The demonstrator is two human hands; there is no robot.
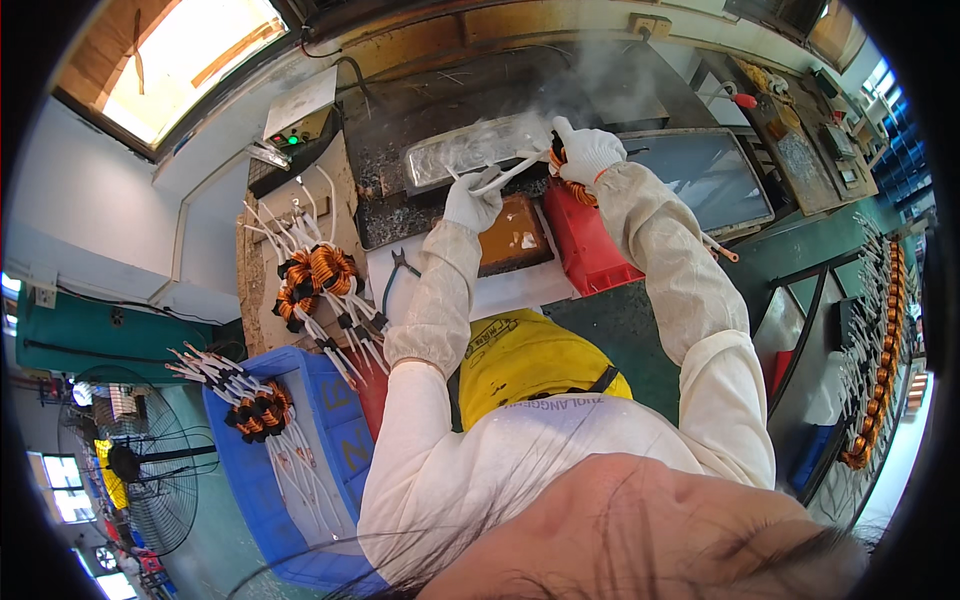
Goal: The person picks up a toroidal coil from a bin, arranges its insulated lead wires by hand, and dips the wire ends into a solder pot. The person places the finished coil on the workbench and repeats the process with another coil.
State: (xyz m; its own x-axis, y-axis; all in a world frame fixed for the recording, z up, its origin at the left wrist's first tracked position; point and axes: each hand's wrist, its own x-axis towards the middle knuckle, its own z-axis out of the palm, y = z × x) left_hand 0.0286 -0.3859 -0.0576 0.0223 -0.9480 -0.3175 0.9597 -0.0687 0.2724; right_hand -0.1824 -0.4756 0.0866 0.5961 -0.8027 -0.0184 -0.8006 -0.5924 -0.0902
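Observation:
My white-gloved left hand (472, 203) is closed on white-sleeved wire leads (512, 174) just in front of a tray of shiny molten metal (475, 152). My right hand (590, 153), also gloved, grips a wire-wound ring coil (557, 152), mostly hidden by the glove, with the leads running from it toward my left hand. Smoke drifts over the metal. Nearer to me sits a shallow dark tray (515, 240) of brown liquid. Beside it, a red bin (590, 245) stands below my right hand, with copper windings (578, 193) at its far end.
Pliers (398, 268) lie left of the brown tray. Several ring coils (318, 275) are piled on a board, and more (262, 412) rest in a blue crate (238, 490). A fan (150, 460) stands at far left, a rack of coils (880, 350) at far right.

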